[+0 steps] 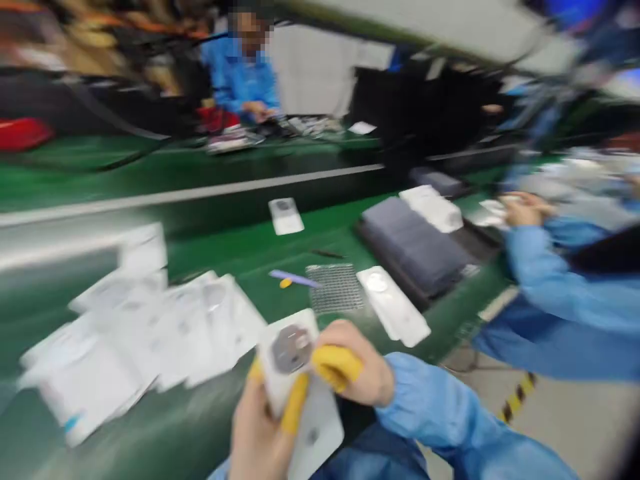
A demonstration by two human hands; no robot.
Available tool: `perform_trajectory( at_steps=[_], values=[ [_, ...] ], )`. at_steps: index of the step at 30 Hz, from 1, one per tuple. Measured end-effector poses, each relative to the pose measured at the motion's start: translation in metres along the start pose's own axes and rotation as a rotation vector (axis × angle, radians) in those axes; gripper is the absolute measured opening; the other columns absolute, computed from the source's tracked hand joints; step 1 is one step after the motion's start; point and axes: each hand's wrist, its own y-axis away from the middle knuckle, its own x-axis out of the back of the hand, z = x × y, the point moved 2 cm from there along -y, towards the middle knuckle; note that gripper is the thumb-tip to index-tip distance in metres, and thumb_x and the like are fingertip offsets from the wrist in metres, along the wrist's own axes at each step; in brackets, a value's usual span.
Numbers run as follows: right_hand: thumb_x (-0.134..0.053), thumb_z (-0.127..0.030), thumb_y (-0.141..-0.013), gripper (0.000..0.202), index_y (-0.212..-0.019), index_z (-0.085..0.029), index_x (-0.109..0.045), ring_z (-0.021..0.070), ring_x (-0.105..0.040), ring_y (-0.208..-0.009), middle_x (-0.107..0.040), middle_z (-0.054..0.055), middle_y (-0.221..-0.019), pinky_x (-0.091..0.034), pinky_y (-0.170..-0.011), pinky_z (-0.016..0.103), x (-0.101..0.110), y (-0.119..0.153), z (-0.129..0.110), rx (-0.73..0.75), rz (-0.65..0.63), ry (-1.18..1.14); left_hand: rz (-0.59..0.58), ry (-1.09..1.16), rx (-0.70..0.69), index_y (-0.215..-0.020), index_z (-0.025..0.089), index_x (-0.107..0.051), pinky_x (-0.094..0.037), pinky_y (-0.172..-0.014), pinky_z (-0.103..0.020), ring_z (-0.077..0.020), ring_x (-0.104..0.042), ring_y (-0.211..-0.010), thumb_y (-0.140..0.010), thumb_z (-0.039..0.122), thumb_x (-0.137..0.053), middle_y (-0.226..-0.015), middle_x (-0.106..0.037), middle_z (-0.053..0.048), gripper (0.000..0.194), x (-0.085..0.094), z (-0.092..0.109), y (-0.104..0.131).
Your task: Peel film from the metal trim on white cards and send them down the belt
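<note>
Panel (320, 410), white with a grey disc (287, 351) near its top end, sits in your left hand (267, 417), at the near edge of the green bench (200, 433). You've got it gripped by the sides, thumb across the face below the disc, yellow covers on the digits. Your right hand (355, 367) is curled narrow at the panel's right edge, beside the disc, yellow covers there too; can't tell whether you're pinching anything with it.

Left of you: loose spread of overlapping white pieces (125, 333). Ahead of the panel: grid mat (337, 290), with a purple stick (293, 277) reaching its left edge and a small yellow piece (285, 283) just beside the stick. Right of the mat: another white piece (395, 310), lying flat. Beyond that, a dark tray (425, 293) carries a grey stack (415, 243). Further back, a small white card (287, 225) with a dark patch lies alone. Co-worker's hands (525, 208) are at your right; second co-worker (245, 77) is across from you. Frame's blurred, fine detail unreadable.
</note>
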Motion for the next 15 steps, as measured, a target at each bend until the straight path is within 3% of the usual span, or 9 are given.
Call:
perform_trajectory(
  at_steps=[1, 4, 8, 12, 15],
  values=[
    [-0.049, -0.022, -0.089, 0.022, -0.111, -0.021, -0.053, 0.0158, -0.062, -0.090, -0.065, 0.005, -0.097, -0.054, -0.083, 0.030, 0.005, -0.001, 0.002, 0.045, 0.035, -0.034, 0.056, -0.010, 0.073, -0.115, 0.018, -0.059, -0.057, -0.077, -0.035, -0.0222, -0.066, -0.091, -0.085, 0.034, -0.063, -0.107, -0.067, -0.008, 0.034, 0.002, -0.001, 0.004],
    [-0.044, -0.018, -0.091, 0.029, -0.119, -0.025, -0.049, 0.0168, -0.062, -0.095, -0.064, 0.004, -0.099, -0.054, -0.086, 0.031, 0.010, -0.010, 0.005, 0.108, -0.062, -0.062, 0.101, 0.036, 0.199, -0.114, 0.019, -0.061, -0.058, -0.076, -0.032, -0.0250, -0.068, -0.089, -0.079, 0.030, -0.067, -0.102, -0.071, -0.008, 0.037, 0.000, 0.000, 0.005],
    [-0.039, -0.020, -0.092, 0.035, -0.126, -0.027, -0.044, 0.0189, -0.065, -0.094, -0.066, 0.004, -0.100, -0.053, -0.090, 0.034, 0.009, -0.016, -0.007, 0.109, -0.161, -0.009, 0.075, 0.035, 0.204, -0.107, 0.020, -0.062, -0.058, -0.070, -0.031, -0.0249, -0.069, -0.084, -0.079, 0.027, -0.064, -0.095, -0.073, -0.007, 0.029, -0.003, 0.008, 0.008],
    [-0.038, -0.019, -0.093, 0.037, -0.129, -0.028, -0.043, 0.0181, -0.066, -0.093, -0.068, 0.003, -0.100, -0.052, -0.094, 0.034, 0.008, -0.020, -0.012, 0.097, -0.190, 0.035, 0.054, -0.088, 0.223, -0.085, 0.019, -0.060, -0.053, -0.051, -0.029, -0.0227, -0.067, -0.066, -0.077, 0.027, -0.062, -0.077, -0.070, -0.006, 0.011, -0.003, 0.006, 0.013],
    [-0.037, -0.017, -0.093, 0.041, -0.133, -0.027, -0.042, 0.0183, -0.066, -0.094, -0.068, 0.003, -0.102, -0.052, -0.096, 0.035, 0.007, -0.019, -0.011, 0.102, -0.196, 0.046, 0.055, -0.174, 0.194, -0.074, 0.020, -0.054, -0.047, -0.042, -0.027, -0.0213, -0.063, -0.056, -0.077, 0.028, -0.060, -0.065, -0.065, -0.005, 0.011, -0.004, 0.003, 0.015]
  ],
)
